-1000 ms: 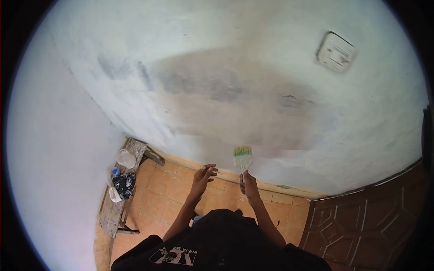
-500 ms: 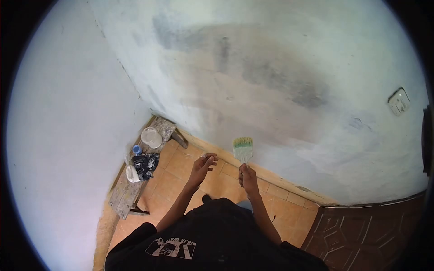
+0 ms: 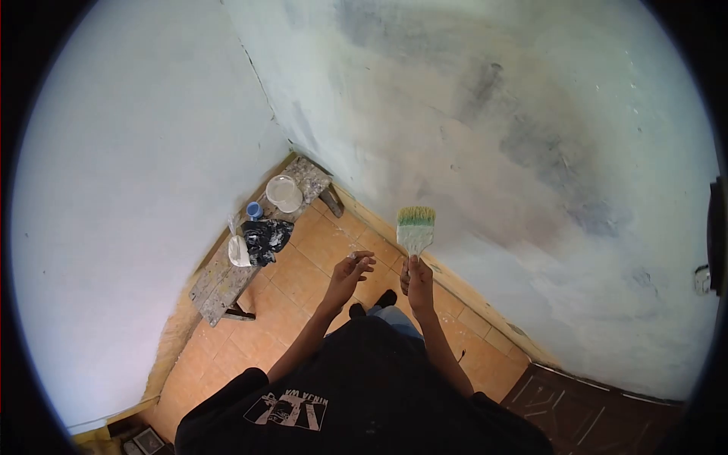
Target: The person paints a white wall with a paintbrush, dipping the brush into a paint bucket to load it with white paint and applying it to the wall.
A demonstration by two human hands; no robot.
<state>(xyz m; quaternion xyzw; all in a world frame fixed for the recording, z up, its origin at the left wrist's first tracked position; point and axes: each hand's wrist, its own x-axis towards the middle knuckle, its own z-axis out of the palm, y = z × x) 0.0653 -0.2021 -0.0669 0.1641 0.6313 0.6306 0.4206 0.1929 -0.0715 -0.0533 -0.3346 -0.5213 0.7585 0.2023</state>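
My right hand (image 3: 419,283) is closed round the handle of a wide paintbrush (image 3: 415,231), held upright with its bristles up. The bristles are yellowish at the tips and green lower down, and the pale handle is smeared with paint. To its left, my left hand (image 3: 349,277) is raised with loosely curled fingers. A small whitish spot shows at those fingers; I cannot tell what it is. Beyond the brush rises a wall (image 3: 425,144) with grey and brownish patches in its pale paint.
A paint-spattered wooden bench (image 3: 220,288) stands along the left wall (image 3: 144,189). On it are a white round tub (image 3: 283,193), a blue cup (image 3: 254,210), a black plastic bag (image 3: 265,239) and a white bag (image 3: 239,251). A dark panelled door (image 3: 576,402) is at lower right.
My view has turned left, so the bench and wall patches appear farther right and my feet show. The brush stays in my right hand, slightly higher in view.
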